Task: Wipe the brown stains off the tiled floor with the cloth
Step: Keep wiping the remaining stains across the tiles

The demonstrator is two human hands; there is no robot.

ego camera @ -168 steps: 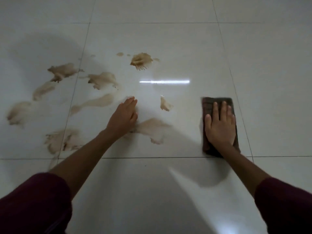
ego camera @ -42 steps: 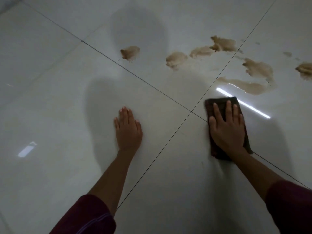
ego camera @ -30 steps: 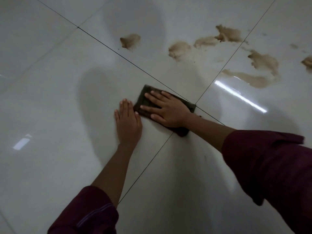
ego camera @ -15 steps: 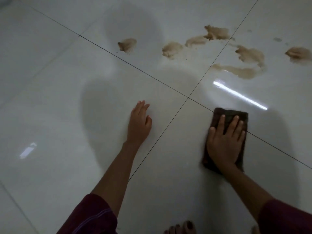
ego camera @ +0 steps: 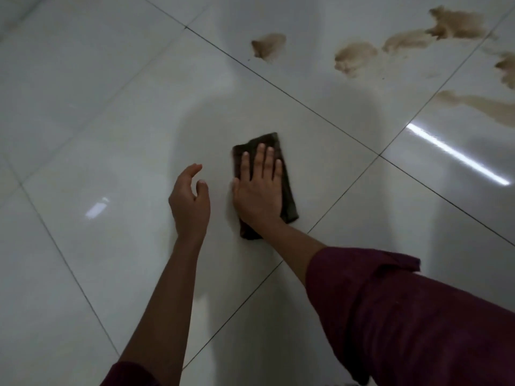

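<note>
Head view: right hand [ego camera: 259, 188], grip flat, is pressing dark folded cloth [ego camera: 287, 196] on clean white tiled floor [ego camera: 111, 135]; brown stains [ego camera: 355, 58] are waiting beyond; left hand [ego camera: 189, 201] is hovering, grip loosely wide.

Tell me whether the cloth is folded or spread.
Folded: the cloth lies as a narrow, thick-edged pad under the flat right hand.

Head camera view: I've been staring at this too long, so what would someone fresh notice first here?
Probably the brown stains smeared across the pale tiled floor at the upper right, apart from the hands. Next, at centre, the right hand pressed flat on a dark cloth lying on a clean-looking tile. The left hand sits just left of it, fingers curled and spread, holding nothing.
</note>
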